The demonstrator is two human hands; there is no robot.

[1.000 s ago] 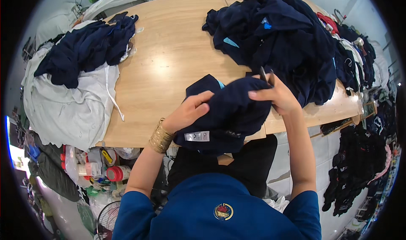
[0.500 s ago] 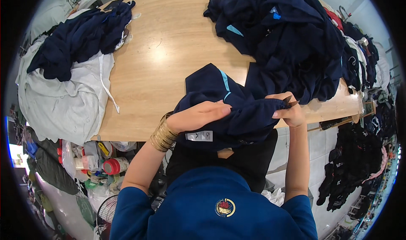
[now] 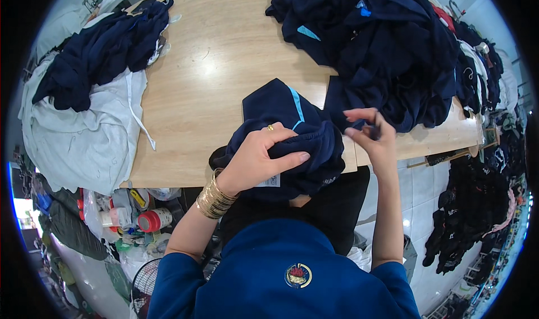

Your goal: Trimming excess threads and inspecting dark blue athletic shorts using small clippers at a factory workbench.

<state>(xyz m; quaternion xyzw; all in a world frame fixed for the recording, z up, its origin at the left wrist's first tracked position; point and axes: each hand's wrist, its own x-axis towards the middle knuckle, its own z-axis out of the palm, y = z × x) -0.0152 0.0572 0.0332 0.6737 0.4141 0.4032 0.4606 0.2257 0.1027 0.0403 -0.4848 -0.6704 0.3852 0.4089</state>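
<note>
A navy garment (image 3: pixel 272 103) with a light-blue strip lies bunched at the table's near edge. My left hand (image 3: pixel 261 159) is closed on a fold of it, thumb toward me and fingers on the far side; a white label on the cloth is partly covered by this hand. To the right of the garment and apart from it, my right hand (image 3: pixel 379 136) is raised with thumb and forefinger spread. Its other fingers are curled and slightly blurred, and nothing held can be made out.
A large heap of navy clothes (image 3: pixel 387 55) covers the table's far right. On the left lie more navy clothes (image 3: pixel 106 49) over a pale cloth (image 3: pixel 84 145). Beneath the table's left side are a red-lidded jar (image 3: pixel 150 220) and bags. Dark clothes (image 3: pixel 469 206) hang at right.
My right hand has let go of the garment's right edge, and its fingers have parted. The stretched cloth has slumped leftward into a bunch; my left hand has turned and gripped a fold.
</note>
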